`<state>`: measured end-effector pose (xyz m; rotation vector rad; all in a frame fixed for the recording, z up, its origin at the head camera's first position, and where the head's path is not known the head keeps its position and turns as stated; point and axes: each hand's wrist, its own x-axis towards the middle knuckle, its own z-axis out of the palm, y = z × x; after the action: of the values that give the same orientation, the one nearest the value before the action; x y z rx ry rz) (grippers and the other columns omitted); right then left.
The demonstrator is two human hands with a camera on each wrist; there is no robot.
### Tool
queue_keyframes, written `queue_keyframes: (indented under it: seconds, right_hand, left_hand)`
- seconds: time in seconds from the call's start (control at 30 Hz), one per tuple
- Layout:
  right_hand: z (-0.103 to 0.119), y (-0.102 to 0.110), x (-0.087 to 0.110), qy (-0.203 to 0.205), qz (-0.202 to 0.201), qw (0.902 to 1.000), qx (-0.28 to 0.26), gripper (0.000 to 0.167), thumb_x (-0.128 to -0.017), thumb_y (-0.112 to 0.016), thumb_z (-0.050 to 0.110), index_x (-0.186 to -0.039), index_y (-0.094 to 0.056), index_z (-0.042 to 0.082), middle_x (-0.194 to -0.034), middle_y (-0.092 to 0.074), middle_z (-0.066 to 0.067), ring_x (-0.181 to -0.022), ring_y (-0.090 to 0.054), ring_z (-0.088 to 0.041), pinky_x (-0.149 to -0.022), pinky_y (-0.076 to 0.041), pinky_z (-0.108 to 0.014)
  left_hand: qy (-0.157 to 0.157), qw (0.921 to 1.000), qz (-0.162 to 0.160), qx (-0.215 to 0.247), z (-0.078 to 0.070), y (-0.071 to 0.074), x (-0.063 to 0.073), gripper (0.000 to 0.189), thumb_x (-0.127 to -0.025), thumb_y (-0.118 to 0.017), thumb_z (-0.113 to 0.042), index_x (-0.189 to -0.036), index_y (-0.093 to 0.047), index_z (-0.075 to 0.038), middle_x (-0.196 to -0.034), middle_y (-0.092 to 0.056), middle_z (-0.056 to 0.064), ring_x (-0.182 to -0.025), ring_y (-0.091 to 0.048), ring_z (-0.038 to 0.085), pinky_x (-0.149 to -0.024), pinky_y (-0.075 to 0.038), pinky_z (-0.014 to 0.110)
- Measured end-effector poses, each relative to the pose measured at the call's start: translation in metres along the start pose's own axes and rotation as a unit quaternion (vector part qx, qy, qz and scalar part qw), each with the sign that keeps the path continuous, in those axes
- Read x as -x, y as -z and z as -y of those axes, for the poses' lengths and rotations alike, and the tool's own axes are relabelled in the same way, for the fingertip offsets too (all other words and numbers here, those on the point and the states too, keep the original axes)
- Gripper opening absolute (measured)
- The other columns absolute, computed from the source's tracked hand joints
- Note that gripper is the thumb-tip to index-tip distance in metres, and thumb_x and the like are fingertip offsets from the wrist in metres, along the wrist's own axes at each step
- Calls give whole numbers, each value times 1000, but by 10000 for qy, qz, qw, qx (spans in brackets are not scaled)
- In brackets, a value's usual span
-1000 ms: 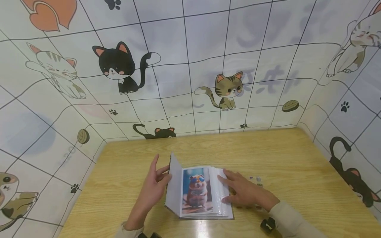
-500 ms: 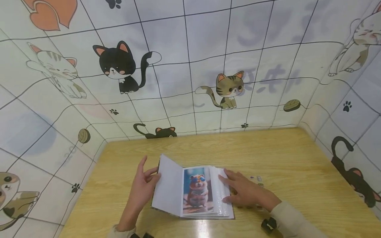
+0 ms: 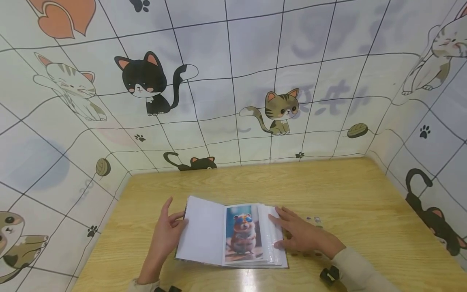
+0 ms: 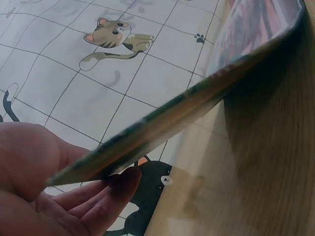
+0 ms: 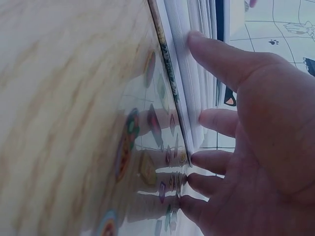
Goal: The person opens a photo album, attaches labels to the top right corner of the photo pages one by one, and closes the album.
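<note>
A photo album (image 3: 242,265) lies on the table, turned to a picture of a hamster in sunglasses (image 3: 243,235). Its front cover (image 3: 202,233) tilts up at the left, the white inner side showing. My left hand (image 3: 166,233) pinches that cover's outer edge; in the left wrist view the cover (image 4: 147,128) passes between the thumb and the fingers (image 4: 98,206). On the right edge of the plastic page sleeves (image 3: 271,239) rests my right hand (image 3: 304,235), fingers spread. From the right wrist view, the right thumb (image 5: 216,54) touches the stacked pages (image 5: 184,64).
Small colourful stickers on a clear sheet (image 5: 147,167) lie on the table beside the album, partly under the right hand. The wooden table (image 3: 251,182) meets a cat-patterned wall covering (image 3: 219,101) at the back and sides.
The left hand has swung the album's cover outward to the left and lower, from nearly upright to a shallow tilt. The right hand stays on the pages.
</note>
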<state>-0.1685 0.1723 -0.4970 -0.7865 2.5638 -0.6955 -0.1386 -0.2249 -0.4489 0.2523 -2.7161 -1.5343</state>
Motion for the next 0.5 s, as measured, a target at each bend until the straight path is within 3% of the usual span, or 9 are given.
queue_keyframes:
  seconds: [0.5]
  right_hand:
    - [4, 3, 1, 105, -87, 9999, 81, 84, -89, -66, 53, -153, -37, 9, -162, -17, -24, -148, -14, -47, -114, -25, -63]
  left_hand:
    - [319, 9990, 194, -245, 29, 4, -7, 84, -94, -64, -4, -158, -10, -6, -123, -64, 25, -109, -65, 34, -87, -55, 42]
